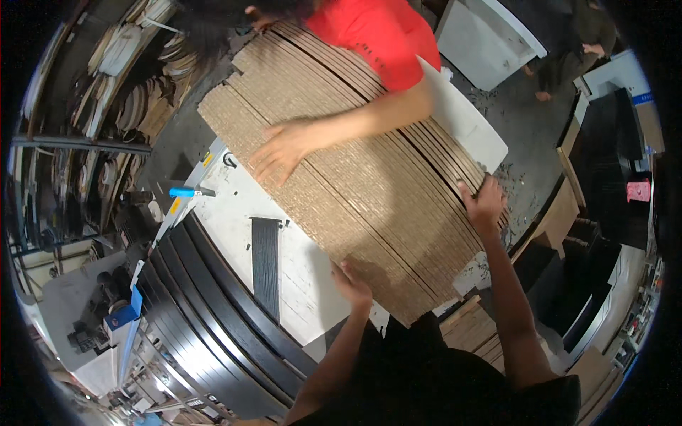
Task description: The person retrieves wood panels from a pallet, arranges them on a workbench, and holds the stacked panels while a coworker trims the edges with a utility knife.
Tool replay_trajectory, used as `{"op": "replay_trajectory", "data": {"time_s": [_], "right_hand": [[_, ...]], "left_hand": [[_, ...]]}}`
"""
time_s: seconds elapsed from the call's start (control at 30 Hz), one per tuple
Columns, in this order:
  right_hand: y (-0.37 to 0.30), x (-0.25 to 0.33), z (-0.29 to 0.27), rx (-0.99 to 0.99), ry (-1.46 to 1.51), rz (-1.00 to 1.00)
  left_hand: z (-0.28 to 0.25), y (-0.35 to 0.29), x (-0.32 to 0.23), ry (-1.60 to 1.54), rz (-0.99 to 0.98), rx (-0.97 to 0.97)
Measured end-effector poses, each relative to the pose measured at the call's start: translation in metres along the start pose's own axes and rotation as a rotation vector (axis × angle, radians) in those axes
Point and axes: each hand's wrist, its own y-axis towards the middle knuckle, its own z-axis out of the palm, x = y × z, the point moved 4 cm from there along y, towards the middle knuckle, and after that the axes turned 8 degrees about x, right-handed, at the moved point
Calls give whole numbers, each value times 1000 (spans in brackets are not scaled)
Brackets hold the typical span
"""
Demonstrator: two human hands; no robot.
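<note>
Wearer: dark short-sleeved top | forearms bare | left hand [352, 284], right hand [483, 206]: no gloves, no rings seen

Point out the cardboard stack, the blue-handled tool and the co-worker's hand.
cardboard stack [369, 192]: head view, middle of top sheet.
blue-handled tool [183, 192]: head view, its blue handle.
co-worker's hand [278, 150]: head view, back of hand.

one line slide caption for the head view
Both hands, left hand and right hand, grip a cardboard sheet stack while a co-worker's hand presses on top.
</note>
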Motion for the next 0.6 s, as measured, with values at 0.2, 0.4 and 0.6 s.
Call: {"op": "replay_trajectory", "data": {"time_s": [0.2, 0.4, 0.6], "right_hand": [[-19, 16, -5, 2, 8, 17], [-11, 9, -27, 97, 163, -87], [0, -12, -29, -47, 299, -255]], "left_hand": [[8, 0, 17, -197, -54, 46], [3, 8, 27, -45, -82, 55], [-1, 10, 30, -164, -52, 135]]}}
